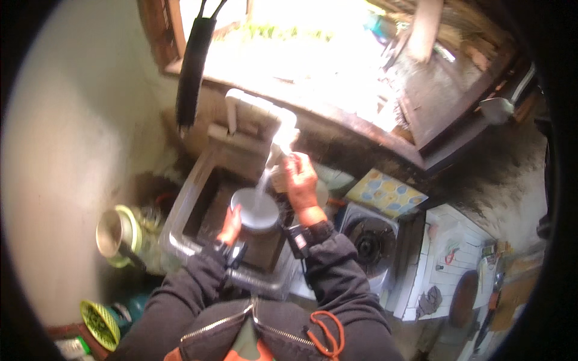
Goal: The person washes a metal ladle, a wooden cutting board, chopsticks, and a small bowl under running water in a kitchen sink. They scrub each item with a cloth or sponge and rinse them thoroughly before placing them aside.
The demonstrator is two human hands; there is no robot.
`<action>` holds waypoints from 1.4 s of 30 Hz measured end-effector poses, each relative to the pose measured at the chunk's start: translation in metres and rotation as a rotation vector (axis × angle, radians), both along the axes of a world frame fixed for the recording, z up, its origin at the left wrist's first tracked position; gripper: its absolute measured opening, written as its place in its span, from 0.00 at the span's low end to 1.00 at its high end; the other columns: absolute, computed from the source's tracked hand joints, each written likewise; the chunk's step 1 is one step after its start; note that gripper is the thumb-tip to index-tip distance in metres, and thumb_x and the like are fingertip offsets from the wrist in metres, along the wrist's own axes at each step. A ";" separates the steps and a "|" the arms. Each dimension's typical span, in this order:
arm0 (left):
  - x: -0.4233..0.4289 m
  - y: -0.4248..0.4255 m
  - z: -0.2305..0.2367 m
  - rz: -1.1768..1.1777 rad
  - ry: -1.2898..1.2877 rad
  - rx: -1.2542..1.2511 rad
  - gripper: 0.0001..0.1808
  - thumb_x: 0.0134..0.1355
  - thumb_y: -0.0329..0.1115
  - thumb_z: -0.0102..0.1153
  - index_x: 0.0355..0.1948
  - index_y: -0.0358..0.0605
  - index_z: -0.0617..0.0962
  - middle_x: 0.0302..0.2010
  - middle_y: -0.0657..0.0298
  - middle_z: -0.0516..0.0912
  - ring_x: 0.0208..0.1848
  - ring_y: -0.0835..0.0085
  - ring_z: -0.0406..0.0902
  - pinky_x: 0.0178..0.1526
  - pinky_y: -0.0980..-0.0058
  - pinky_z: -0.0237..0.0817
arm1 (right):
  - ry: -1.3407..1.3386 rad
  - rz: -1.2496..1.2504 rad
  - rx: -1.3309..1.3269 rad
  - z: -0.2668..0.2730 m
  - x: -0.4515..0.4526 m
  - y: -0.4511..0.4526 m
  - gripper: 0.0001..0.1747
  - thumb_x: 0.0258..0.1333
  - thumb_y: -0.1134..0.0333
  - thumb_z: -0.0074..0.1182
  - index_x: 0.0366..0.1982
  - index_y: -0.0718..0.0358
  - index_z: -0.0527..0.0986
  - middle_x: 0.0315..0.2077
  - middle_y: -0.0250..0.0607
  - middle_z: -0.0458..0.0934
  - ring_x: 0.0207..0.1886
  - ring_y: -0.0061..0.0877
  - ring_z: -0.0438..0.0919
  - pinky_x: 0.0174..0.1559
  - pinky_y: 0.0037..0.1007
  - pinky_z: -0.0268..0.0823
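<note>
My left hand [231,223] grips the left side of a round pale bowl [255,210] held over a sink [259,280] with a light rim and a dark basin. A stream of water [261,182] runs from a tap [282,140] into the bowl. The tap sits at the end of a bent white pipe [259,104]. Up at the tap, my right hand [301,189] has its fingers closed at the handle; glare and blur hide the exact contact. Pale dishes [321,194] stand partly hidden behind my right hand.
Right of the sink is a gas stove [368,246], with a patterned panel [386,193] behind it. A white tiled counter [451,270] lies farther right. Stacked bowls [115,232] and a yellow-green basket [99,325] are at left. A dark strap [196,72] hangs before the window.
</note>
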State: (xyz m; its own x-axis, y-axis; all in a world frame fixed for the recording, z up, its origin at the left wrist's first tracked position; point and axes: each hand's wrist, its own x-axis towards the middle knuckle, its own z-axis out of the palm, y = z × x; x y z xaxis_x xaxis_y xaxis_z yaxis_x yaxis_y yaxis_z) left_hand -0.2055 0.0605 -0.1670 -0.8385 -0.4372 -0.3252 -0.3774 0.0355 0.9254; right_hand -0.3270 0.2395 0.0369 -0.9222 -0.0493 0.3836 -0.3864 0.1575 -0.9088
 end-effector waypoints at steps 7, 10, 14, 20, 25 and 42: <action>0.018 0.007 -0.001 0.087 -0.216 0.223 0.39 0.69 0.62 0.38 0.66 0.37 0.64 0.61 0.42 0.72 0.63 0.51 0.70 0.62 0.61 0.61 | -0.468 0.198 0.664 -0.192 0.059 -0.022 0.22 0.50 0.61 0.60 0.48 0.61 0.79 0.41 0.61 0.78 0.47 0.51 0.78 0.52 0.45 0.70; 0.031 0.014 0.004 -0.024 -0.269 0.129 0.41 0.69 0.64 0.34 0.67 0.37 0.61 0.62 0.39 0.70 0.65 0.49 0.68 0.64 0.60 0.60 | -0.579 0.275 0.607 -0.233 0.080 -0.069 0.29 0.55 0.55 0.57 0.55 0.64 0.73 0.50 0.59 0.77 0.57 0.47 0.73 0.59 0.41 0.65; 0.034 -0.004 -0.004 0.096 -0.257 0.339 0.43 0.69 0.64 0.36 0.68 0.34 0.60 0.64 0.39 0.68 0.67 0.51 0.66 0.65 0.62 0.58 | -0.789 0.740 0.159 -0.220 0.095 -0.059 0.23 0.65 0.54 0.50 0.49 0.67 0.75 0.46 0.50 0.80 0.50 0.32 0.78 0.52 0.33 0.68; 0.032 -0.049 -0.041 -0.108 -0.205 0.287 0.39 0.69 0.64 0.36 0.66 0.41 0.64 0.62 0.48 0.71 0.65 0.50 0.67 0.61 0.50 0.63 | -0.451 0.694 0.855 -0.207 0.067 -0.014 0.11 0.56 0.67 0.52 0.39 0.62 0.80 0.38 0.48 0.81 0.41 0.37 0.79 0.46 0.34 0.71; 0.035 -0.048 -0.034 -0.107 -0.466 0.911 0.39 0.68 0.65 0.38 0.66 0.44 0.63 0.63 0.51 0.70 0.63 0.46 0.69 0.58 0.38 0.65 | -0.084 0.715 0.649 -0.231 0.065 -0.061 0.19 0.56 0.65 0.51 0.51 0.56 0.77 0.48 0.53 0.77 0.53 0.45 0.75 0.57 0.40 0.66; 0.018 -0.019 -0.063 0.117 -0.184 0.349 0.37 0.69 0.64 0.39 0.66 0.46 0.63 0.55 0.52 0.74 0.57 0.59 0.74 0.50 0.64 0.72 | -0.818 0.485 0.147 -0.186 0.102 -0.077 0.16 0.57 0.64 0.54 0.45 0.61 0.82 0.40 0.47 0.84 0.43 0.36 0.82 0.45 0.36 0.73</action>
State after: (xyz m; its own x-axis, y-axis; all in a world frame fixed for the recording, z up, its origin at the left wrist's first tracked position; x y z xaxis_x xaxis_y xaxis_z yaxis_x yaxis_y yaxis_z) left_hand -0.1878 0.0413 -0.2297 -0.7035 -0.3632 -0.6109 -0.5205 -0.3220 0.7908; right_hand -0.2252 0.1622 -0.1492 -0.7681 -0.4923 -0.4094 0.3048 0.2813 -0.9099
